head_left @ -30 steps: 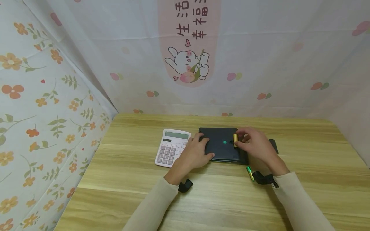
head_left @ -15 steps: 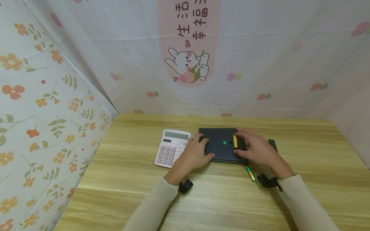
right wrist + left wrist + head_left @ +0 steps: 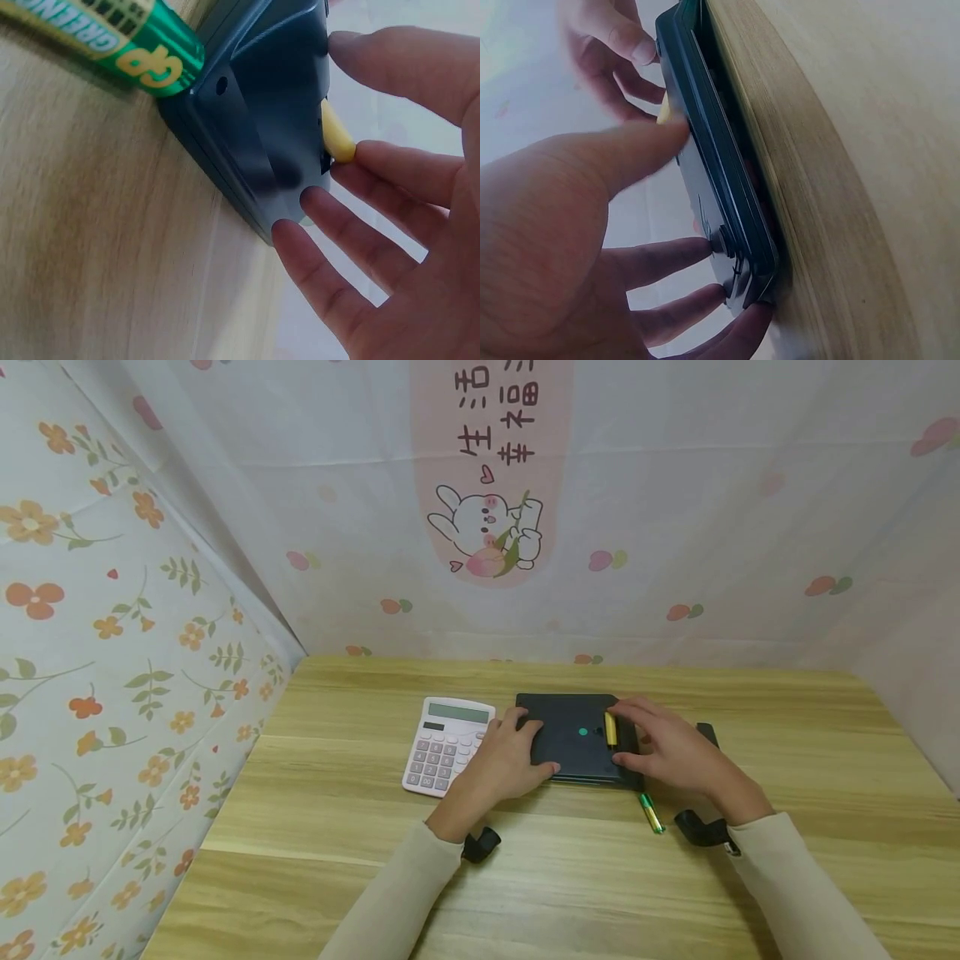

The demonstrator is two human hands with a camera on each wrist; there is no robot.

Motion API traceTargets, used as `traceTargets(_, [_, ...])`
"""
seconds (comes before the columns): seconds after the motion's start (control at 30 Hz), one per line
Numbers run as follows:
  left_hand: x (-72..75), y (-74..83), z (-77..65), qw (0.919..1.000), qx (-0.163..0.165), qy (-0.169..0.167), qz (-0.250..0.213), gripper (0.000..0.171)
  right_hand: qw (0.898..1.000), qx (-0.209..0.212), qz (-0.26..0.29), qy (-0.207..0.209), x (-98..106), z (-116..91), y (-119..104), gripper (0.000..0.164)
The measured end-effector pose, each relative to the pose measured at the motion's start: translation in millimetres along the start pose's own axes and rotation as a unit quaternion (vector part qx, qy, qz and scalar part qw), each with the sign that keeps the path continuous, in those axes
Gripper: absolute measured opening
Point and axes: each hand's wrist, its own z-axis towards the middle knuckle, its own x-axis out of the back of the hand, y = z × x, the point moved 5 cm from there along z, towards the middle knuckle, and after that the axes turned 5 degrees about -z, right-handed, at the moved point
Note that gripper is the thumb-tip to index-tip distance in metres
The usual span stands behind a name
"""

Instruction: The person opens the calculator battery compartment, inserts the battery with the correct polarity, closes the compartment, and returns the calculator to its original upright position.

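Yellow battery [image 3: 611, 730] and black device [image 3: 566, 752] sit together on the desk [image 3: 360, 893], the battery at the slot [image 3: 325, 163] in the device's upturned flat face, toward its right end. From the head, the battery seems to lie almost along the slot; only the right wrist view shows that it is tilted, part of it standing clear of the face. How deep its hidden part goes, and what else the slot may hold, I cannot tell. The right hand [image 3: 671, 747] is not clenched: its fingers are loosely bent, the index fingertip touching the battery, the thumb tip against the device beside it. The left hand [image 3: 506, 756] grasps nothing; it rests spread over the device's other end, and the left wrist view, unlike the head view, shows its fingertips around that end and the thumb by the long edge. That same view gives the device's layered side wall and just a sliver of yellow, while the right wrist view adds a small round hole [image 3: 222, 85] in the casing. A green battery [image 3: 652, 813] lies outside the slot, on the desk near the device's near right corner; its lettering, "GP" among it, reads only from the right wrist. Two things appear in the head view alone: a white calculator [image 3: 429, 762], partly covered by the left hand, and a small dark piece [image 3: 707, 734] just beyond the right hand.
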Motion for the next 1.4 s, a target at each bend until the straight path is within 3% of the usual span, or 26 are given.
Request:
traceTargets(0.2, [-0.4, 0.7, -0.8, 0.9999, 0.009, -0.01, 0.0, 0.088, 1.0, 0.006, 0.009, -0.001, -1.4, -0.4, 1.2, 0.069])
traceTargets(1.4, [-4.6, 2.8, 1.4, 0.9994, 0.017, 0.005, 0.028, 0.088, 0.996, -0.006, 0.084, -0.002, -8.4, 2.7, 5.1, 0.056])
